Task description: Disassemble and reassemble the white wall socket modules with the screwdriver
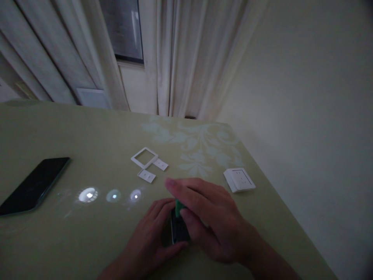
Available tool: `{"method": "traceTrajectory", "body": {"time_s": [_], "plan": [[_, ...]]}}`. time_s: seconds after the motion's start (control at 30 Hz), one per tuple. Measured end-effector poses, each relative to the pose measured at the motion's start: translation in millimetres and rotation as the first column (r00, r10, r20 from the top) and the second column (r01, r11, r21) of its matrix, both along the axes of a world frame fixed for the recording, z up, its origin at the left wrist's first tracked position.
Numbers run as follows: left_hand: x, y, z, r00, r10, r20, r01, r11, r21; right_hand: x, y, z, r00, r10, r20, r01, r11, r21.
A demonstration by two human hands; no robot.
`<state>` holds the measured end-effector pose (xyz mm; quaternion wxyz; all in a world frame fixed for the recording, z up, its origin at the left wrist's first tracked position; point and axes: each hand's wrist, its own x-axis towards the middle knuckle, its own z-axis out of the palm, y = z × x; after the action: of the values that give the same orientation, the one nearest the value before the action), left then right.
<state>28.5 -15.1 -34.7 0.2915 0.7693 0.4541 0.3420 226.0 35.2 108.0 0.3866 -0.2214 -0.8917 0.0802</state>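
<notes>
My left hand [150,233] curls around a dark, boxy piece [180,230] with a pale edge at the table's near side, gripping it between thumb and fingers. Above it, my right hand [217,217] pinches a small green object [178,208] between thumb and fingers. Its lower end meets the dark piece's top. My fingers cover most of the green object, so its kind cannot be made out. Just beyond the hands lie a square white frame [134,158] and two small white plates, a nearer one [146,176] and a farther one [161,164].
A white wall socket [239,179] lies at the right near the table edge. On the left rests a large dark phone or tablet [35,186]. The glossy table [96,144] reflects several lights. Curtains [186,58] hang behind, and a pale wall [305,116] stands at right.
</notes>
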Motion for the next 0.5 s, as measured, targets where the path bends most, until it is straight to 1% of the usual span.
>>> {"method": "traceTrajectory", "body": {"time_s": [0.1,0.13,0.17,0.23,0.27,0.3,0.4,0.43,0.47,0.5], "plan": [[-0.7,-0.5,0.6,1.000,0.000,-0.015,0.000,1.000,0.003,2.8,1.0,0.0,0.993,-0.107,-0.047,0.113,0.984,0.137],[-0.7,-0.7,0.9,1.000,-0.005,-0.019,0.005,1.000,-0.004,4.0,1.2,0.1,0.992,-0.119,-0.052,0.125,0.980,0.157],[-0.7,-0.9,1.1,1.000,-0.006,-0.021,0.006,1.000,-0.008,5.3,1.2,0.6,0.994,-0.097,-0.047,0.103,0.986,0.135],[-0.5,-1.0,1.2,1.000,0.006,-0.016,-0.006,1.000,0.001,7.7,0.9,2.3,0.999,-0.004,-0.042,0.005,1.000,0.024],[-0.5,-1.0,0.9,1.000,0.017,-0.007,-0.017,1.000,0.016,8.8,0.7,3.3,0.999,0.018,-0.045,-0.018,1.000,-0.005],[-0.6,-0.9,0.5,1.000,0.024,0.001,-0.024,0.999,0.026,9.7,0.5,4.2,0.999,0.009,-0.047,-0.009,1.000,0.003],[-1.1,-0.5,-0.9,1.000,0.018,0.003,-0.018,1.000,0.024,10.3,1.2,6.1,0.995,-0.086,-0.040,0.090,0.989,0.116],[-1.3,-0.4,-1.2,1.000,0.014,-0.002,-0.014,1.000,0.017,9.9,2.0,6.5,0.997,-0.071,-0.031,0.074,0.991,0.111],[-1.4,-0.3,-1.4,1.000,0.012,-0.007,-0.012,1.000,0.012,9.2,2.9,6.8,1.000,-0.023,-0.020,0.025,0.997,0.067],[-1.4,-0.4,-1.4,1.000,0.016,-0.010,-0.016,1.000,0.013,8.6,3.8,6.9,0.999,0.041,-0.013,-0.041,0.999,-0.003]]}}
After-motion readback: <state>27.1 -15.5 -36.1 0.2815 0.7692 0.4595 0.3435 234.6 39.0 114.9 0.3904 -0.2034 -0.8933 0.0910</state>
